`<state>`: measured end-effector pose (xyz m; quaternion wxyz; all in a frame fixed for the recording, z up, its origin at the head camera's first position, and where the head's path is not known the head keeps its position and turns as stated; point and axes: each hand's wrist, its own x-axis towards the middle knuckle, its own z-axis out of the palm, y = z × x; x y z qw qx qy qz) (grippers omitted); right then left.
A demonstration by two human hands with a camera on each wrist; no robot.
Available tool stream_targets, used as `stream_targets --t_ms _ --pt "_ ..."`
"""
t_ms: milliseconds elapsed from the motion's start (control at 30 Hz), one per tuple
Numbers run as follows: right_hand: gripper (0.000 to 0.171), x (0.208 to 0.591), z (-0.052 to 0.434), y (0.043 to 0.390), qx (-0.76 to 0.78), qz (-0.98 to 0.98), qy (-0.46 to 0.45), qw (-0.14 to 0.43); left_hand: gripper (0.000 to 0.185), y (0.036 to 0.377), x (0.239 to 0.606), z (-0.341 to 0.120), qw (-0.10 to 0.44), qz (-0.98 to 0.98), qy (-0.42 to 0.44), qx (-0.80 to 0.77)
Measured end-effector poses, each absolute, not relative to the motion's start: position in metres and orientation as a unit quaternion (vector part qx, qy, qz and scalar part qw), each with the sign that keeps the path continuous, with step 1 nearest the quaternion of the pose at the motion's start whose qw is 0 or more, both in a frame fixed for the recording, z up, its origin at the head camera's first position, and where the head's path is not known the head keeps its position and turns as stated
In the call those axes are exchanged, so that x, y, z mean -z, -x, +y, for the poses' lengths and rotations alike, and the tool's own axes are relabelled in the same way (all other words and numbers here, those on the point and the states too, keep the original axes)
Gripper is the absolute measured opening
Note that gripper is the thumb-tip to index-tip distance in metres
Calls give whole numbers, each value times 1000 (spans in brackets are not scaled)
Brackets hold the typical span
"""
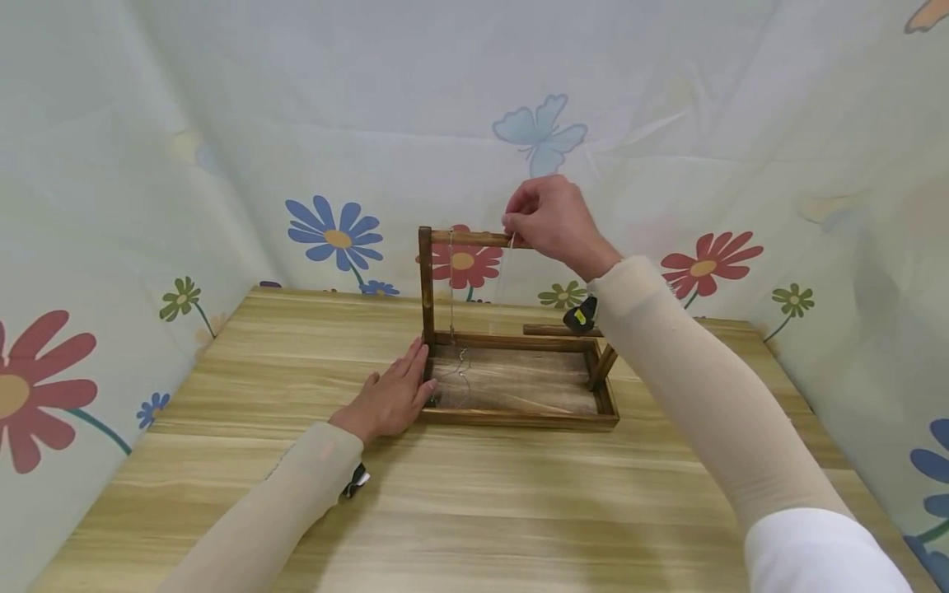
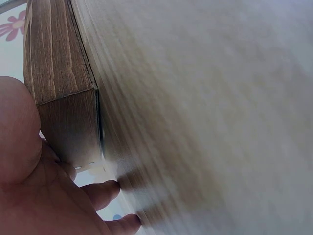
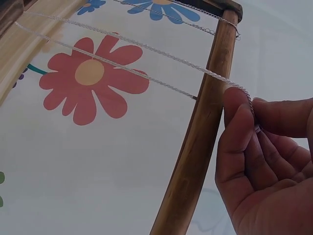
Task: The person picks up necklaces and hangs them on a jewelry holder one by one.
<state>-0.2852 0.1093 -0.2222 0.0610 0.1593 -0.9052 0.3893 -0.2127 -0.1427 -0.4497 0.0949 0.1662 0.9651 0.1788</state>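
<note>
A dark wooden jewelry stand, with a shallow tray (image 1: 519, 418) and a raised top bar (image 1: 474, 238), sits on the table. My right hand (image 1: 552, 218) is at the top bar, pinching the end of a thin silver chain necklace (image 3: 146, 51) between thumb and fingertips. This chain drapes over the bar, its two strands running down side by side. Another thin chain (image 1: 451, 288) hangs near the left post, its lower part lying in the tray. My left hand (image 1: 389, 401) rests against the tray's left end, fingers extended; in the left wrist view its fingertips meet the table.
A lower wooden bar (image 1: 549, 329) extends behind the tray, partly hidden by my right forearm. The light wood table (image 1: 474, 511) runs back to a flower-printed cloth backdrop (image 1: 415, 165), which also covers both sides.
</note>
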Motion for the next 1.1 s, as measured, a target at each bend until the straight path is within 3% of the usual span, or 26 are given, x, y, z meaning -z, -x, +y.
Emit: stream_targets --t_ms 1100 --pt "13 225 94 283 -377 -908 -172 65 72 211 449 -143 89 967 -165 -174"
